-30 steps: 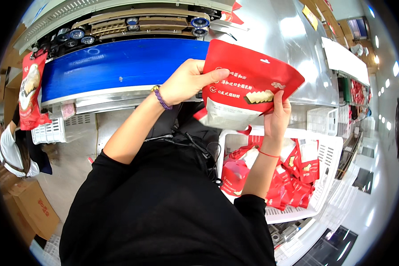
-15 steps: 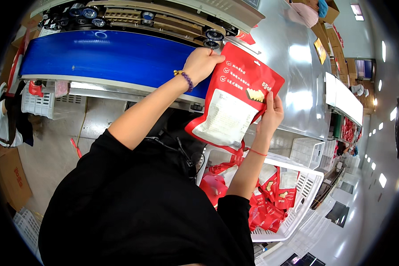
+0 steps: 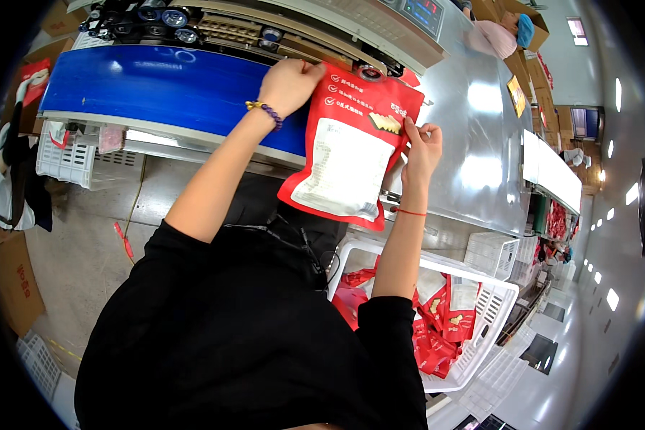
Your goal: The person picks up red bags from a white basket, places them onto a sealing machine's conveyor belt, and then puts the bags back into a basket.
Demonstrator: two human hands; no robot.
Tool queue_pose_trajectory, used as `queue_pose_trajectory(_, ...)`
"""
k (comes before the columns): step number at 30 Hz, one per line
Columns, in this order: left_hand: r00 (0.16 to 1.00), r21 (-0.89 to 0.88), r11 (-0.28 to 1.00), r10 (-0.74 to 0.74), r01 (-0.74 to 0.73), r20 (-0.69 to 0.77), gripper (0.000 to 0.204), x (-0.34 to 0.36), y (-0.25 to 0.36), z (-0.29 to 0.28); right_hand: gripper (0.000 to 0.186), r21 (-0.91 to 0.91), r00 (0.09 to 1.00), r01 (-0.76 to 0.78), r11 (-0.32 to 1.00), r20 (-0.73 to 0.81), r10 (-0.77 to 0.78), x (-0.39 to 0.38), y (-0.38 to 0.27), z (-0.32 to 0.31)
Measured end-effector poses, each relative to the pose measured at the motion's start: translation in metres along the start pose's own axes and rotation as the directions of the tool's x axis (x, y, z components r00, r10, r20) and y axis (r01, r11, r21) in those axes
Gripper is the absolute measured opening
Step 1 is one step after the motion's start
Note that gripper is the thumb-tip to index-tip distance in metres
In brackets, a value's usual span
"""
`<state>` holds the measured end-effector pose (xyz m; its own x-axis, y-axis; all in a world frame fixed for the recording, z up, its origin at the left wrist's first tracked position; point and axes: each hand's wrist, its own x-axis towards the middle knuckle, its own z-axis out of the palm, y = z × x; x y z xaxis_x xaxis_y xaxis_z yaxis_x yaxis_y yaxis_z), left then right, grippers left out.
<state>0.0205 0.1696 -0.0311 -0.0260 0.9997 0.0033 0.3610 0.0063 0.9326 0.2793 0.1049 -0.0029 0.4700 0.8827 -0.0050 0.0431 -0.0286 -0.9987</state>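
I hold a red pouch [image 3: 344,166] with a white back panel upright between my hands. My left hand [image 3: 288,86] pinches its top left corner, beside the rollers of a long sealing machine [image 3: 244,32], above the blue conveyor belt [image 3: 143,86]. My right hand [image 3: 421,147] grips the pouch's right edge. The pouch's top edge is at the machine's roller intake, partly in front of a roller; whether it is inside, I cannot tell. Below my right forearm a white basket [image 3: 494,322] holds several red pouches [image 3: 448,330].
A steel table [image 3: 480,179] adjoins the machine on the right. Two co-workers are partly visible at the far left [image 3: 11,201] and top right [image 3: 494,39]. Crates [image 3: 64,158], cardboard boxes [image 3: 14,279] and a clear bin [image 3: 487,254] stand around.
Both hands have carried the pouch up and leftward to the machine's rollers, and it has tilted from roughly level to more upright in view, showing more of its white panel.
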Motion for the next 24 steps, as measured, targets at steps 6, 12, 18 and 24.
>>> queue_pose_trajectory(6,0.983,-0.015,0.995,0.093,-0.097,-0.161,0.036,-0.029,-0.002,-0.086,0.022,-0.162,0.985,-0.026,0.986,0.165,0.053,-0.014,-0.001,0.043)
queue_pose_trajectory(12,0.913,-0.453,0.793,0.344,-0.408,-0.220,0.024,-0.071,0.040,-0.099,0.030,-0.321,0.810,-0.021,0.947,0.550,0.205,-0.067,-0.023,-0.039)
queue_pose_trajectory(18,0.879,-0.556,0.734,0.477,-0.391,0.012,0.024,-0.088,0.051,-0.060,0.055,-0.832,0.829,-0.201,0.518,0.137,0.542,-0.210,-0.006,-0.201)
queue_pose_trajectory(24,0.877,-0.583,0.787,0.410,-0.202,0.250,0.023,-0.107,0.062,-0.035,0.048,-0.837,0.703,-0.413,0.359,-0.043,0.710,-0.341,0.054,-0.219)
